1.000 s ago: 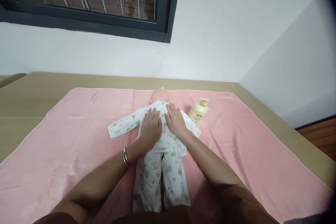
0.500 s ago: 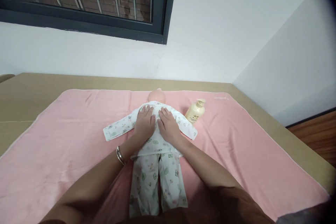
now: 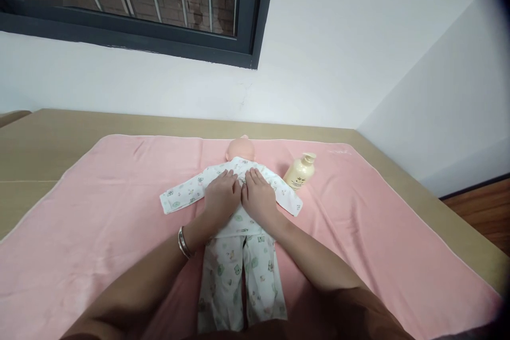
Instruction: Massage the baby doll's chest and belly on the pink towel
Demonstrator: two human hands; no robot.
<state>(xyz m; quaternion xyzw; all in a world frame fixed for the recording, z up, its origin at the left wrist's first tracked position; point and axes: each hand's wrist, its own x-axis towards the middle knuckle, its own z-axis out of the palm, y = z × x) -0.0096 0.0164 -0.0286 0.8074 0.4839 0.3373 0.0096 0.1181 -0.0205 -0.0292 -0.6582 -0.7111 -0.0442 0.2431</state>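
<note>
pink towel (image 3: 358,234) under the doll (image 3: 239,212) — both hands' fingers (image 3: 223,183) flat, together, on its chest.

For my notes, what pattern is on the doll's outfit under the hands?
White with small green and pink prints on the doll's outfit, clearest in the head view.

Even soft light, dark-vignetted right edge
</note>
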